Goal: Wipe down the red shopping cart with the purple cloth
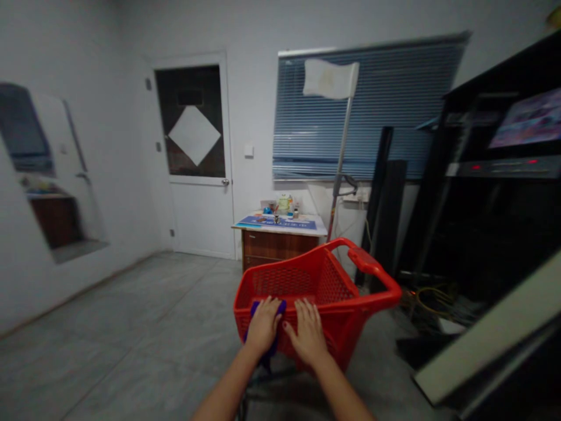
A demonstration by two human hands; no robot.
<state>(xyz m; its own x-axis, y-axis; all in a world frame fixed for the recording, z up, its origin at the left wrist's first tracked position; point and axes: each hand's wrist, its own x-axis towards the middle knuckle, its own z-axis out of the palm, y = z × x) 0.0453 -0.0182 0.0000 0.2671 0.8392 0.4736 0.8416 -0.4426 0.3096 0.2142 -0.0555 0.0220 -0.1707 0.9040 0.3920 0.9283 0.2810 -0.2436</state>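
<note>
Shopping cart [350,327], red plastic, on the floor [153,339] right in front of me. My left hand [265,324] holds a purple cloth [270,349] over the near rim, part of it hanging down outside. My right hand [310,334] lies just beside it, wide, fingers reaching over the same rim, no cloth under it.

Technique, my judgement: keep the cloth flat under the left palm and press evenly along the rim; let the right hand brace, since a cart may roll. Loose end best gathered up so it won't snag underneath.

Surface: grey, smooth, with faint seam lines. Room dim. Beyond the cart, a bench [280,242] with drawers, small items on top. White door [199,213] further left, blinds [394,88] on the window, a white flag [326,79] on a pole before them. Lit screen [530,120] at far right.
</note>
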